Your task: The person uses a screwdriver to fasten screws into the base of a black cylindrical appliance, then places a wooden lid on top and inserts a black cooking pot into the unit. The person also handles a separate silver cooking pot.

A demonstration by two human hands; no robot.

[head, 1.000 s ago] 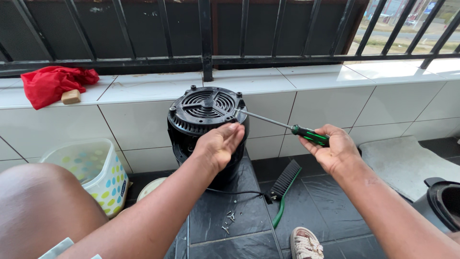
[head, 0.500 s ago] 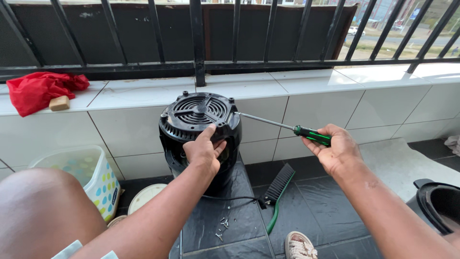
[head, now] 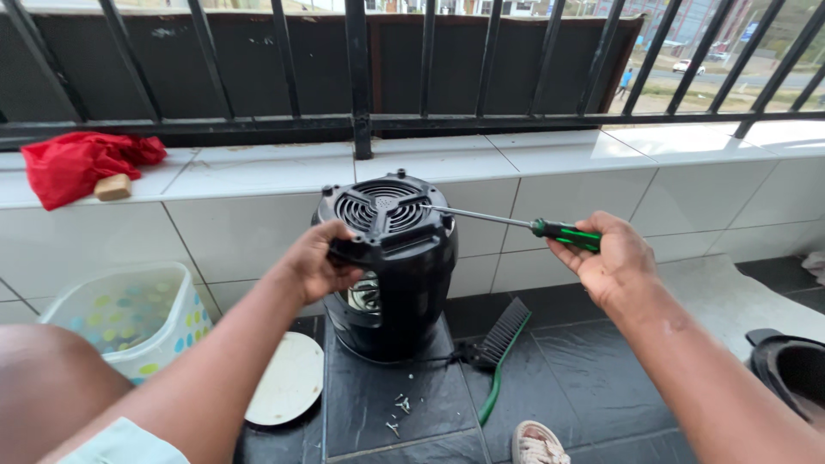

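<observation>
A black cylindrical appliance base [head: 395, 292] stands upside down on the dark floor, its vented round bottom plate [head: 378, 210] facing up and lifted slightly at the near-left edge. My left hand [head: 316, 262] grips that plate's left rim. My right hand [head: 601, 258] holds a green-and-black-handled screwdriver [head: 563, 232]; its long metal shaft reaches left and the tip rests on the plate's right side. Several small loose screws [head: 400, 412] lie on the floor in front of the appliance.
A white tiled ledge [head: 516, 155] with black railing runs behind. A red cloth [head: 82, 163] and tan block sit on it at left. A dotted plastic bin [head: 129, 314], white round lid [head: 288, 382], green-handled brush [head: 503, 344], a shoe [head: 537, 442] and a black container [head: 795, 369] surround the appliance.
My left hand has shifted from the plate's front to its left rim, and the plate now looks raised there. The screwdriver tip stays on the plate. The camera moved closer.
</observation>
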